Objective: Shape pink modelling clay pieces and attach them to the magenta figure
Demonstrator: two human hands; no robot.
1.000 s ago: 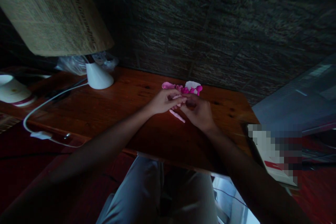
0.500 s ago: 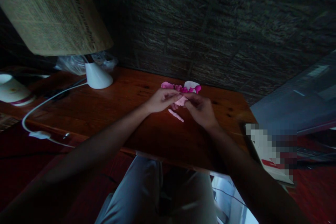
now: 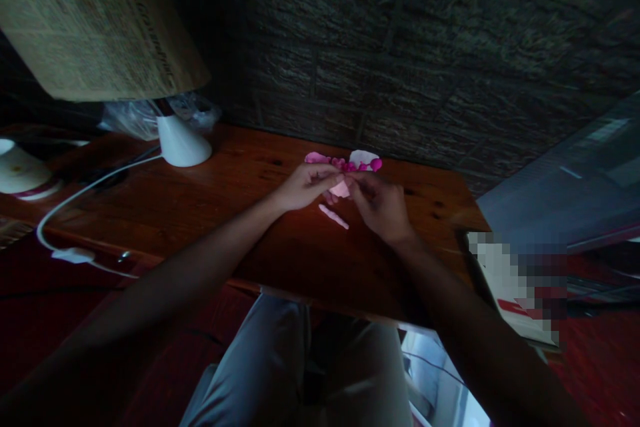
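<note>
Between my two hands is a flattened piece of pale pink modelling clay (image 3: 341,189). My left hand (image 3: 306,187) pinches its left side with thumb and fingers. On the right, my right hand (image 3: 376,201) pinches the upper right edge. A thin pale pink clay roll (image 3: 333,216) lies on the wood just in front of them. Behind my fingertips are a flat pink clay piece (image 3: 317,157), a pale pink flattened piece (image 3: 363,157) and a row of small magenta clay lumps (image 3: 350,166), partly hidden by my fingers. One rounder magenta lump (image 3: 376,164) sits at the right end.
The wooden table (image 3: 250,227) meets a dark stone wall (image 3: 340,60). At left stand a lamp with a white base (image 3: 184,143), a printed shade (image 3: 100,27) and a white cord (image 3: 65,203). A white cup (image 3: 23,167) is farther left; a partly blurred box-like object (image 3: 520,300) is at right.
The flattened clay piece shows more between my hands now, and my fingers have shifted along its upper edge. The clay roll stays in place on the table. The view has tilted slightly.
</note>
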